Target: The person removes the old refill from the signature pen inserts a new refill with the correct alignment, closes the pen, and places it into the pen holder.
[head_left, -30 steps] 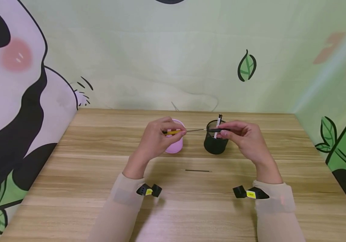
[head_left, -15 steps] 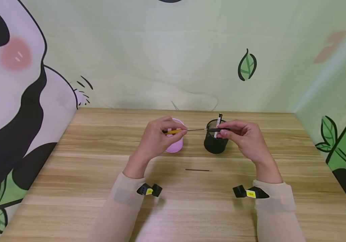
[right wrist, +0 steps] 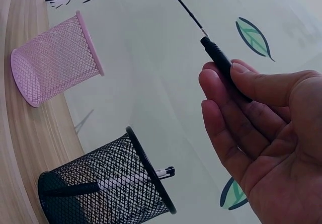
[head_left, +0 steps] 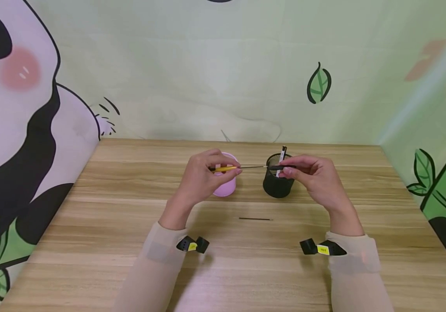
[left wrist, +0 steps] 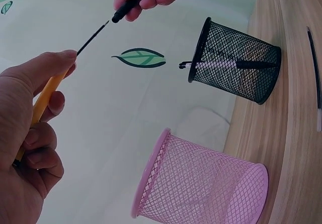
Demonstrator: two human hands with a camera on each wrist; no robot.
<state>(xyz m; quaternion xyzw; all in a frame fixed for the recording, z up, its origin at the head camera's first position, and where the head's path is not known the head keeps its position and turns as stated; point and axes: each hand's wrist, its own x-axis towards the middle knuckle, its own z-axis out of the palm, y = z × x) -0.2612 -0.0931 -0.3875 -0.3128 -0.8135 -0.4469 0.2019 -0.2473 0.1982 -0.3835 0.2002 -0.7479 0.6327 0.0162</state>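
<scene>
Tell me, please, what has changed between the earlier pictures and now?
Almost nothing visibly changed. The left hand still pinches the yellow pen barrel, and the right hand still holds the black tip piece, with the thin refill spanning between them. The pink cup, black mesh holder and loose refill on the table stayed put.

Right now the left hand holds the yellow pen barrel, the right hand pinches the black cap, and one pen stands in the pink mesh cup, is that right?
Not quite: the pen stands in the black mesh cup, as the right wrist view shows; the pink mesh cup looks empty. The rest holds.
</scene>
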